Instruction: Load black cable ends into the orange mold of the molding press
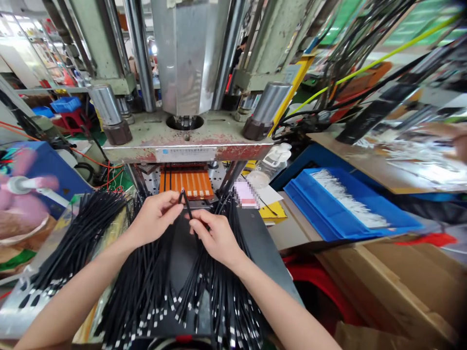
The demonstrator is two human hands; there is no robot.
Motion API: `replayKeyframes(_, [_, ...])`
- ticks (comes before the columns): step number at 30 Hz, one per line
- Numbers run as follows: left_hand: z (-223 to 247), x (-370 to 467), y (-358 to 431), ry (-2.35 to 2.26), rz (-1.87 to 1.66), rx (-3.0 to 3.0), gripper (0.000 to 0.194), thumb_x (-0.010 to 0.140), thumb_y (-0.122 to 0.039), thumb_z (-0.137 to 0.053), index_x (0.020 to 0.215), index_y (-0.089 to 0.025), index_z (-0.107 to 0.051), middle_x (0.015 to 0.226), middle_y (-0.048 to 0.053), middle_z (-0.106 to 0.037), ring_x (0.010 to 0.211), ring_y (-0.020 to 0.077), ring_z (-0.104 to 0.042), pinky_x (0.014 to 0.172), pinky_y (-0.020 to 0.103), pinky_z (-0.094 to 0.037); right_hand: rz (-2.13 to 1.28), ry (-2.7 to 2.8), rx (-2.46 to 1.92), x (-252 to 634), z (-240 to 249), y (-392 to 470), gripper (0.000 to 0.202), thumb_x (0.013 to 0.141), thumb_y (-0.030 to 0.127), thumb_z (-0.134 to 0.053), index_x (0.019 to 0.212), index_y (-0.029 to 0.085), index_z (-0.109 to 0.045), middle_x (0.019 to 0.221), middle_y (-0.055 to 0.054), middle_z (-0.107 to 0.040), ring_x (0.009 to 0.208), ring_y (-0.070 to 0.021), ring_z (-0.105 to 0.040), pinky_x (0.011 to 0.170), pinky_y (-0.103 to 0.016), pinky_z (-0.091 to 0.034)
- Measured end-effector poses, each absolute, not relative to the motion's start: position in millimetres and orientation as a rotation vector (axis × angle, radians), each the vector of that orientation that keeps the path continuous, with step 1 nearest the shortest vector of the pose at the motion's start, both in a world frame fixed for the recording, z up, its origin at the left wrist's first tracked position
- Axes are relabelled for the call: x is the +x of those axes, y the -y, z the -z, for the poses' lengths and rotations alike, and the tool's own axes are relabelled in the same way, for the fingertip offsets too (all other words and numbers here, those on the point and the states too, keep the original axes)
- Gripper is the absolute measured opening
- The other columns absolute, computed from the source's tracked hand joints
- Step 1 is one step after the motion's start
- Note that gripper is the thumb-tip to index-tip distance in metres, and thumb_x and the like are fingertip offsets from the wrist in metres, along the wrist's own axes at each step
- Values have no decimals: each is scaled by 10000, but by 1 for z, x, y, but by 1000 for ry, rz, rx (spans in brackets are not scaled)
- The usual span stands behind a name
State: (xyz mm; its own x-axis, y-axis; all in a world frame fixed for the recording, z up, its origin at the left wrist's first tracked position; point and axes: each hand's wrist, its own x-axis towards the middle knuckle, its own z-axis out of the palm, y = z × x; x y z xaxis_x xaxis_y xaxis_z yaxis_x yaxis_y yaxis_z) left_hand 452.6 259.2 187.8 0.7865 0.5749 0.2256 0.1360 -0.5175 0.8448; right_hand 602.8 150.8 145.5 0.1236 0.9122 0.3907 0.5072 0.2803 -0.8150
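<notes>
In front of the press, my left hand (158,216) and my right hand (215,233) are both closed on a thin black strap (187,203). Its shiny tip shows at the left fingertips, and the right thumb and fingers pinch it lower down. Just beyond my hands, an orange slotted plate (193,183) sits under the press, with dark strips lying in its left slots. Below my hands, bundles of black straps with silvery ends (140,287) hang over the dark work surface (181,257). Another bundle of straps (228,291) lies beneath my right forearm.
The press (186,141) stands directly ahead with thick columns. More black straps (80,233) lie at left, near a pink fan (27,187). At right are a blue tray (302,209) of white pieces, cardboard boxes (394,287) and a clear plastic bottle (276,158).
</notes>
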Motion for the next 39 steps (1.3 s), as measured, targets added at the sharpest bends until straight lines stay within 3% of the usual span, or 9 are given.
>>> replayKeyframes(12, [-217,475,-269,-351,-586,1656,252,756,-330,-709,812,-112,-595,566,-20,-574,459,71,-540,459,171,-494,-342,1512,-1261,595,-156,-163,259,959,279,-459,728,177,-517,695,1,-547,642,-123,-515,629,-238,-375])
replayKeyframes(16, [-214,477,-274,-341,-610,1693,227,802,-309,-658,914,-113,-631,582,-24,-558,466,66,-520,454,166,-481,-332,1432,-1322,598,-156,-164,261,954,301,-475,744,176,-566,665,2,-557,605,-126,-502,595,-240,-372])
replayKeyframes(19, [-212,480,-276,-313,-754,1876,229,882,-275,-545,1017,-127,-657,714,5,-573,502,49,-503,461,145,-447,-295,1423,-1345,600,-158,-168,264,956,297,-467,745,177,-569,668,-1,-572,611,-132,-519,601,-241,-382])
replayKeyframes(22, [-213,482,-278,-247,-834,2077,244,913,-265,-496,987,-132,-687,825,35,-559,556,48,-517,490,148,-444,-216,1507,-1346,600,-160,-174,263,948,282,-478,714,179,-536,688,-9,-569,644,-142,-529,624,-248,-388])
replayKeyframes(30, [-219,480,-284,-236,-605,1806,211,801,-321,-663,812,-112,-636,644,-10,-551,457,66,-521,425,176,-452,-257,1636,-1242,595,-159,-182,209,983,227,-403,894,180,-586,864,-42,-621,812,-163,-585,758,-262,-432])
replayKeyframes(34, [-220,488,-292,-316,-944,1844,195,816,-315,-646,829,-136,-572,647,-25,-550,464,55,-518,428,148,-446,-299,1661,-1361,591,-146,-186,119,913,171,-501,945,168,-616,901,-48,-644,831,-175,-595,766,-267,-432])
replayKeyframes(39, [-235,498,-309,-182,-1392,2053,103,871,-260,-579,848,-161,-593,785,1,-555,552,61,-530,491,167,-457,-354,1537,-1567,610,-124,-224,176,845,261,-616,700,164,-641,590,20,-570,552,-132,-510,575,-234,-361])
